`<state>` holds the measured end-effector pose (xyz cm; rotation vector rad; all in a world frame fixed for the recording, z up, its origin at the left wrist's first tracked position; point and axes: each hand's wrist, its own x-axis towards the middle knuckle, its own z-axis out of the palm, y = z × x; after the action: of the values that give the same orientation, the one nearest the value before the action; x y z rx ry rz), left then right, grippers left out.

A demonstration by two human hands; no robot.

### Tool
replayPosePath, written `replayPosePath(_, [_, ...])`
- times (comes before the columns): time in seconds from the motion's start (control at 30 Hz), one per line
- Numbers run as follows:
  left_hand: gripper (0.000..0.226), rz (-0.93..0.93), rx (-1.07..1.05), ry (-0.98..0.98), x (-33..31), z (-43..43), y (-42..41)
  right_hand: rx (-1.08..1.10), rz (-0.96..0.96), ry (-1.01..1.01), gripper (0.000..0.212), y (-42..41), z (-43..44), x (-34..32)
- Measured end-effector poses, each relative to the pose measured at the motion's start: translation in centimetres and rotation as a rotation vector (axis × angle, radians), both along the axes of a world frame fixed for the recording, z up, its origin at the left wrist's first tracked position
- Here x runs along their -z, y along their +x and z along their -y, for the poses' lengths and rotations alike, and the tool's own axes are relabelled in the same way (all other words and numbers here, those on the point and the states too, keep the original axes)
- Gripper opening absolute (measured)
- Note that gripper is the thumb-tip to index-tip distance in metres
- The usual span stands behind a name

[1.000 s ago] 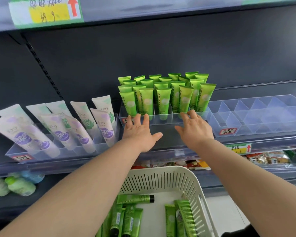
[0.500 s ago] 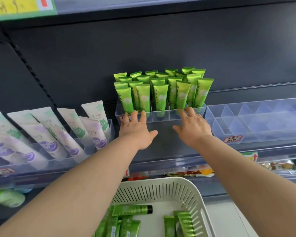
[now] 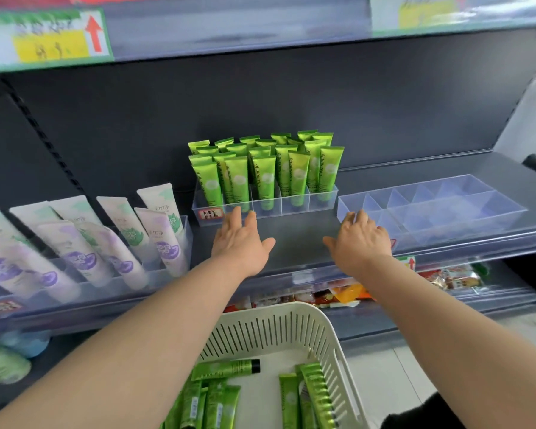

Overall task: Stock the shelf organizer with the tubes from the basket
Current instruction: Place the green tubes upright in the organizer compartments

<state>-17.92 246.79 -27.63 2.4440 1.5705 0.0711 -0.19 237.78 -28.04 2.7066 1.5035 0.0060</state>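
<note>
Head view: shelf organizer [image 3: 294, 207] just beyond fingers [image 3: 237, 218] of left hand [image 3: 241, 249]

Items I see from the headset:
- One dark shelf [image 3: 294, 239].
- One clear organizer [image 3: 291, 209], back centre, packed with upright green tubes [image 3: 265, 178].
- One clear divided tray [image 3: 464, 224] beside it on the right.
- One bin [image 3: 188, 243] of leaning white-and-purple tubes [image 3: 164, 239], left.
- My left hand [image 3: 240, 243], fingers straight, tips at the organizer's front wall.
- My right hand [image 3: 361, 239], fingers relaxed, at the tray's near left corner.
- One white slotted basket [image 3: 291, 308] below, with loose tubes [image 3: 226, 368] lying flat inside.
</note>
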Motion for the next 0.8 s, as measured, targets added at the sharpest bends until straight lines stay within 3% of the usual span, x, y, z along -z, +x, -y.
replayPosePath(0.13, [0.069,0.023,0.015,-0.004,-0.6,0.9,-0.4,-0.115,-0.124,0.049,0.057,-1.5,0.1,-0.3])
replayPosePath(0.37, [0.064,0.022,-0.007,0.055,-1.6,1.0,-3.0,-0.471,-0.419,0.164,0.061,-5.9,-0.9,-1.5])
replayPosePath(0.5, [0.063,0.020,0.053,0.061,-2.3,1.8,-2.4,-0.435,-0.200,0.267,0.058,-4.7,0.3,-2.0])
replayPosePath(0.6, [0.062,0.001,0.192,0.064,-2.4,3.5,-0.9,-0.240,-0.046,0.143,0.060,-1.9,1.7,-1.5])
replayPosePath(0.7, [0.064,-0.084,0.383,0.036,-2.1,5.1,0.7,-0.086,-0.025,-0.006,0.059,-0.8,3.0,-1.2])
replayPosePath(0.8, [0.063,-0.140,0.459,-0.034,-1.9,6.2,1.4,-0.091,-0.064,-0.054,0.052,-0.9,3.7,-1.0])
